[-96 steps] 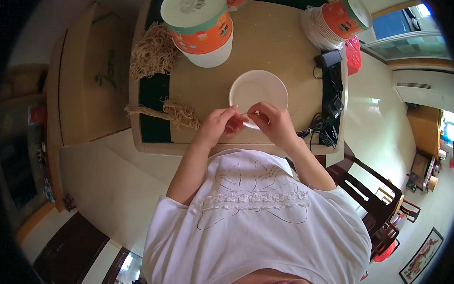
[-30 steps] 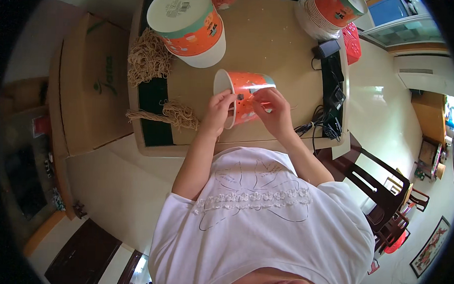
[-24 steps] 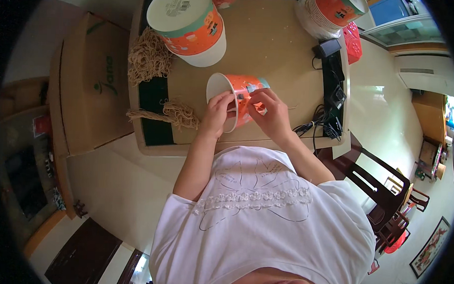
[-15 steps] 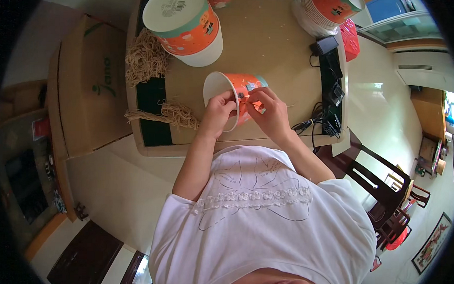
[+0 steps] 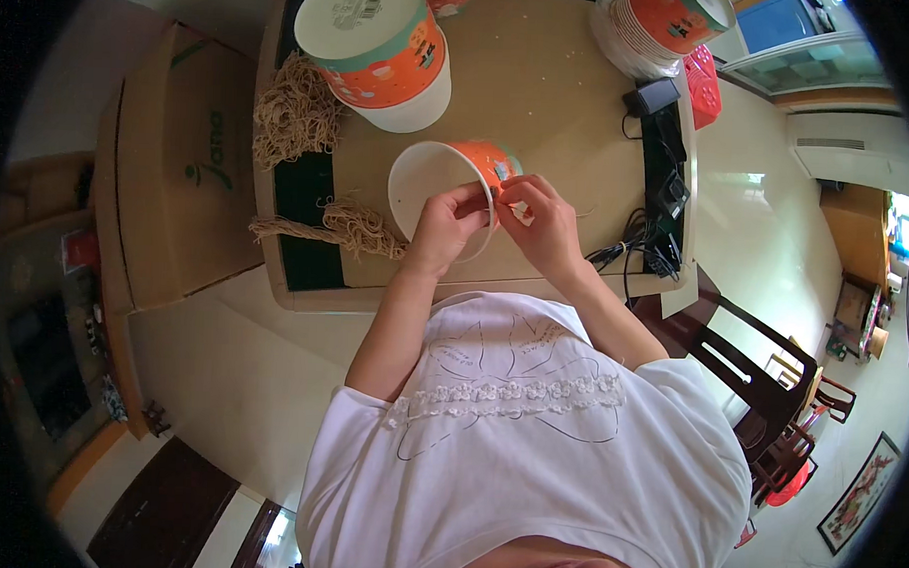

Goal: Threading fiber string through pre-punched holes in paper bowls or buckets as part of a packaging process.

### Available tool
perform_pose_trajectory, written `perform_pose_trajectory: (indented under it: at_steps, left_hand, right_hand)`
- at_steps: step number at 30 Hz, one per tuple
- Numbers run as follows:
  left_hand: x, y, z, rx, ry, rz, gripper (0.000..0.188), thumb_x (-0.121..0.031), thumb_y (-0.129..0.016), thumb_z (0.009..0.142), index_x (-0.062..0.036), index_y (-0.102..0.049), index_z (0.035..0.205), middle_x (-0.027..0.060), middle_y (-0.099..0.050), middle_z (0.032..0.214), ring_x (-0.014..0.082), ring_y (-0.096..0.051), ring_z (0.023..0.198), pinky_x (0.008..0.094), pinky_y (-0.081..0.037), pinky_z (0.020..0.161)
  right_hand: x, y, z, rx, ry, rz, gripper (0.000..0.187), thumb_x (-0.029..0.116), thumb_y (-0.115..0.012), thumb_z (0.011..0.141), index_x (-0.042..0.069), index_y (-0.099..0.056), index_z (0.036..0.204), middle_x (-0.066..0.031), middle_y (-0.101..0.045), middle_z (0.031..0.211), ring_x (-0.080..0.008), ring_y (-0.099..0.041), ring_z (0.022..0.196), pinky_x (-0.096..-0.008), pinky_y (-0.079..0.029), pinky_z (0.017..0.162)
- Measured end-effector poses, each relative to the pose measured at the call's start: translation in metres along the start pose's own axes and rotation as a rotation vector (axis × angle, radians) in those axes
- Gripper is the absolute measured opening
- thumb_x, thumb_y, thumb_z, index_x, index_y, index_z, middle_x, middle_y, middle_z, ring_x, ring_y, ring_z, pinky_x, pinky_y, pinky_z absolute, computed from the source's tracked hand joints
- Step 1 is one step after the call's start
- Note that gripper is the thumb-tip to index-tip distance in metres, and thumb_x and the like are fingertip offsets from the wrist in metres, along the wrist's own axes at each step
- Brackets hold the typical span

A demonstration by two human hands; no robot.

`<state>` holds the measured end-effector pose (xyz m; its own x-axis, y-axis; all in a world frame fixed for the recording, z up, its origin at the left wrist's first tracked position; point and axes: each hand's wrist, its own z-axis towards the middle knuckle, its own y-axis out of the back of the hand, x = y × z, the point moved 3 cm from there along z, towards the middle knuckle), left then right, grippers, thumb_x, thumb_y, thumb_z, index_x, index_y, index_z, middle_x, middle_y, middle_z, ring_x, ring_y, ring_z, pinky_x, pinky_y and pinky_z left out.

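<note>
An orange-and-white paper bucket (image 5: 418, 188) lies tilted near the table's front edge, its white mouth turned to the left. My left hand (image 5: 446, 234) reaches into the mouth and grips the wall near the rim, fingers closed. Outside the same wall, my right hand (image 5: 544, 232) is closed in a pinch beside the left fingertips. Whatever small thing is between the right fingers is too hidden to name. Left of the bucket lies a twisted bundle of brown paper cord (image 5: 351, 228), its end close to my left wrist.
Upside-down stacked paper buckets (image 5: 381, 81) stand at the back left, beside a heap of brown cord (image 5: 295, 113). More stacked buckets (image 5: 644, 30) in clear plastic are back right. A black power adapter (image 5: 651, 96) and cables (image 5: 636, 245) line the right edge. A cardboard box (image 5: 178, 174) stands left.
The bucket has turned so that its mouth shows wider and sits slightly further left. My left fingers have shifted a little right along the wall; the right hand stays pinched there.
</note>
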<state>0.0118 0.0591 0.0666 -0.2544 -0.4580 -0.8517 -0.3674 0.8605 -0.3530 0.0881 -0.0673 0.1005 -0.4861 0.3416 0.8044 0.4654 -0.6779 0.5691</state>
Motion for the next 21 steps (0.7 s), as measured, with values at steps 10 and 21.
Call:
perform_pose_trajectory:
  at_steps: [10, 21]
  left_hand:
    - [-0.002, -0.010, 0.010, -0.191, -0.156, 0.710, 0.010, -0.003, -0.062, 0.083, 0.0023, -0.069, 0.089, 0.0089, -0.070, 0.077, 0.0159, -0.067, 0.071, 0.0275, -0.051, 0.065]
    - [0.042, -0.008, 0.024, -0.187, -0.170, 0.623, 0.008, -0.008, -0.065, 0.081, -0.0003, -0.067, 0.083, 0.0086, -0.069, 0.074, 0.0144, -0.067, 0.068, 0.0266, -0.053, 0.063]
  right_hand:
    - [-0.025, 0.000, 0.001, 0.140, -0.225, 0.153, 0.015, 0.007, -0.068, 0.079, 0.004, -0.062, 0.092, -0.0131, -0.063, 0.085, -0.0240, -0.066, 0.076, -0.0329, -0.053, 0.066]
    - [-0.037, 0.096, 0.045, 0.460, -0.118, -0.668, 0.022, 0.014, -0.063, 0.075, 0.011, -0.062, 0.097, -0.0118, -0.065, 0.081, -0.0316, -0.064, 0.076, -0.0417, -0.050, 0.065]
